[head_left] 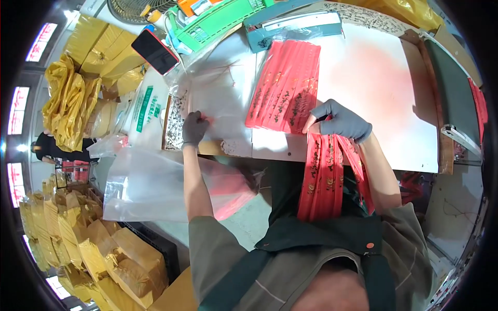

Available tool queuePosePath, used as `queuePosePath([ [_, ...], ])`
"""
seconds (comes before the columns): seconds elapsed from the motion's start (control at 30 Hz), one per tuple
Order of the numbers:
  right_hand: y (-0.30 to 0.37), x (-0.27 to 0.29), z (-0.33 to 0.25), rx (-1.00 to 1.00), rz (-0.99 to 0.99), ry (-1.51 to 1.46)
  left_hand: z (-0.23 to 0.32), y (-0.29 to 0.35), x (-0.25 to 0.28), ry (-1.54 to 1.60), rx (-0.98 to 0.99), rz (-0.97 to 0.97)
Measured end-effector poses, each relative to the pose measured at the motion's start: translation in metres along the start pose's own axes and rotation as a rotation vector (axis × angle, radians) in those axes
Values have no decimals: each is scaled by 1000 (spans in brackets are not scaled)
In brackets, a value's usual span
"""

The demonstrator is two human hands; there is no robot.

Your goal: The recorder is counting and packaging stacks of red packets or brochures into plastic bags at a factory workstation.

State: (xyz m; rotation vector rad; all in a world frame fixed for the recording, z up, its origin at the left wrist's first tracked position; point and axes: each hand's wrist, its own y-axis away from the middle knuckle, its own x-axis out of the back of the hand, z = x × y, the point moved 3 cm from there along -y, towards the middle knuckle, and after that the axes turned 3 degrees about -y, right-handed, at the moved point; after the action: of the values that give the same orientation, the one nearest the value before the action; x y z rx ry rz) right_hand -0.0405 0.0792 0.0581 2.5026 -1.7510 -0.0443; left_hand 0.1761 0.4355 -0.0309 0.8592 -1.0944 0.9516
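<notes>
My right hand (pixel 343 122), in a grey glove with bare fingertips, grips several long red strips (pixel 322 176) with a dark and gold floral print. They hang down over the table's front edge in front of my apron. Just beyond that hand, a fanned stack of similar red strips (pixel 288 83) lies on the table, partly under clear plastic. My left hand (pixel 195 129), also gloved, is closed at the table's left front, beside a clear plastic sheet (pixel 218 98). Whether its fingers pinch anything is too small to see.
A blue-grey box (pixel 293 28) and a green basket (pixel 220 26) stand at the back, with a phone (pixel 155 52) to their left. Below my left forearm hangs a large clear bag (pixel 150 184) with red inside. Yellow-wrapped bundles (pixel 104 243) are piled at the left.
</notes>
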Motion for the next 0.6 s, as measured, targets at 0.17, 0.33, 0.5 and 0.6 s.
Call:
queuePosePath([
  [0.17,-7,-4,-5,21,-6,29,-24,-17,-5,235,-192,258],
  [0.33,-5,-1,8,28,-1,-10,16,1,24,780,-107,212],
  [0.5,-9,-19,-17,25,83,7,162,91,26,1446,-315,172],
  [0.6,-15,-12,5,110,-22,65,217,106,7,562,-803,306],
])
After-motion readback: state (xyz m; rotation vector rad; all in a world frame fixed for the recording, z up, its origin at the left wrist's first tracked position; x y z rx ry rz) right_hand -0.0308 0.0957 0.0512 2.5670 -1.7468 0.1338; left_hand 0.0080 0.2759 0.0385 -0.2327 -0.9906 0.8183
